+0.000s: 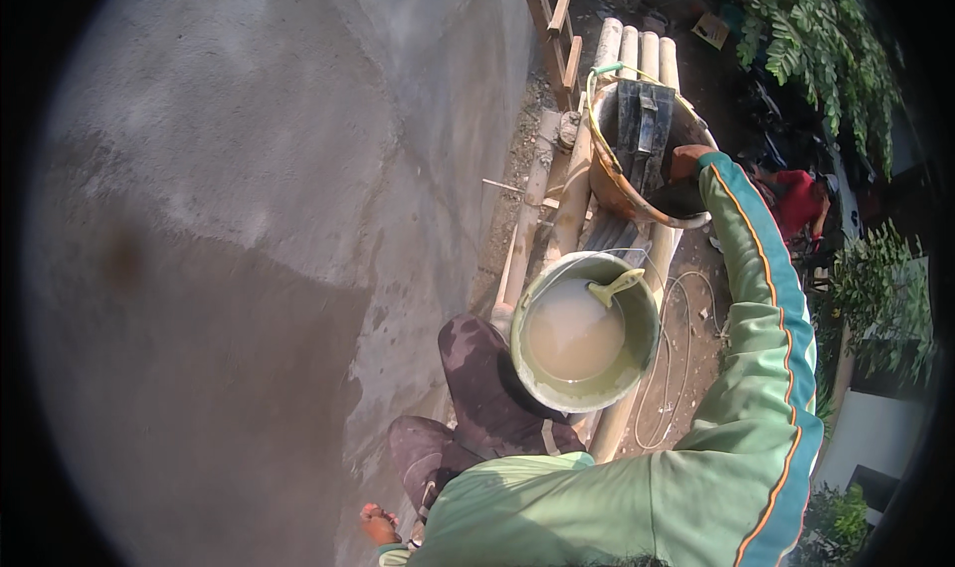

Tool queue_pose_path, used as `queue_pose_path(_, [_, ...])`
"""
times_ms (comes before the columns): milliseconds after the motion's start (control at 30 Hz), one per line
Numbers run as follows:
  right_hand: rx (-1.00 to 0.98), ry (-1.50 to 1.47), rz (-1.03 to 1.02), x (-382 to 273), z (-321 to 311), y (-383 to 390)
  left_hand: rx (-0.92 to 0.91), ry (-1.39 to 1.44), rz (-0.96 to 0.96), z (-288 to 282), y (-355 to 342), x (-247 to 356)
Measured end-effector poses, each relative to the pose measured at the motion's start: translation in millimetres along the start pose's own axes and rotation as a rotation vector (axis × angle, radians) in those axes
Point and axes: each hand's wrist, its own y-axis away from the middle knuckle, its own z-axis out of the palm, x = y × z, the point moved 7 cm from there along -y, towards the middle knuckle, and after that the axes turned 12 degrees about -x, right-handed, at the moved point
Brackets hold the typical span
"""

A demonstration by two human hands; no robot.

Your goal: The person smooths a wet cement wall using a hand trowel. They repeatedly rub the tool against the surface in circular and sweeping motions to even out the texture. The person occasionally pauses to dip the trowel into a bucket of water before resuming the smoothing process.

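My right arm, in a green and teal sleeve, reaches forward to a worn orange-brown bucket [619,191]. My right hand [688,162] is inside its rim, and its fingers are hidden, so their grip cannot be told. Beside that hand, a dark flat tool [645,119] with a handle-like bar leans in the bucket. Nearer me, a pale green bucket [585,398] holds cloudy water [572,333]. A yellow-handled brush [619,285] rests at its inner side. Low at the left, my left hand [379,523] shows curled fingers near the wall; what they hold, if anything, is hidden.
Bamboo poles [572,204] form the narrow platform under the buckets. A grey plastered wall [239,169], darker below, rises along the left. A loop of cord [668,368] hangs over the ground at right. Beyond are a person in red [799,204] and leafy branches [826,40].
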Motion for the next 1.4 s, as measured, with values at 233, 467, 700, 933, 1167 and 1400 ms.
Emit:
queue_pose_path(233, [-0.155,-0.986,-0.554,79.0,-2.5,55.3,0.071,0.041,0.056,7.2,-23.4,13.9])
queue_pose_path(467, [0.1,-1.725,-1.04,-56.1,-25.0,148.5,0.316,-0.232,0.603,-3.9,11.5,105.2])
queue_pose_path(700, [-0.08,-1.594,-1.727,-323.9,-90.9,305.2,0.779,-0.391,1.559,-94.6,232.6,394.6])
queue_pose_path(933, [-0.142,-0.95,-2.462,-576.3,-229.5,604.7,1.478,-0.597,1.661,-303.3,296.6,491.6])
queue_pose_path(1167, [1.33,-0.569,-2.185,-635.8,-345.2,829.1,1.68,-0.725,1.531,-354.6,267.0,528.3])
queue_pose_path(1400, [2.177,-0.181,-1.785,-693.5,-323.7,888.6,1.685,-0.692,1.559,-354.7,265.1,520.4])
